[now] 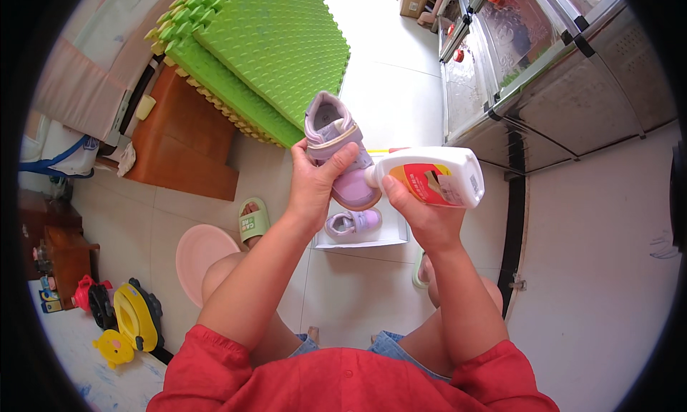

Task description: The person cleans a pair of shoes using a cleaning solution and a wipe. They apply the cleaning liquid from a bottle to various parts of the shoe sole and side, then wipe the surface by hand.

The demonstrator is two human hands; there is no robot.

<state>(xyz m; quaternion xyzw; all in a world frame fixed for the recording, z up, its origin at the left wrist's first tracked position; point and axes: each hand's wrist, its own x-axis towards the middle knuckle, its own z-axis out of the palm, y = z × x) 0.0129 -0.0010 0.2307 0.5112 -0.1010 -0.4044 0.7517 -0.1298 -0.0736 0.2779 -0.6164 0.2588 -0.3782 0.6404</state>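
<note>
A small lilac child's shoe (337, 130) is gripped by my left hand (316, 178), its opening turned up and its toe pointing towards me. My right hand (426, 213) grasps a white plastic bottle (453, 170) with a red and yellow label that bears writing. The bottle lies on its side, its nozzle end at the shoe's toe; I cannot tell whether they touch or whether liquid comes out. Below, a matching lilac shoe (354, 222) lies in a shallow white box (389, 232) on the floor, partly hidden by my hands.
Stacked green foam mats (273, 41) lean beyond a brown wooden piece of furniture (177, 127). A pink basin (198, 256) stands beside my left leg. Glass-fronted cabinets (515, 47) line the right. A yellow toy (131, 315) is at lower left. My feet wear green slippers (254, 221).
</note>
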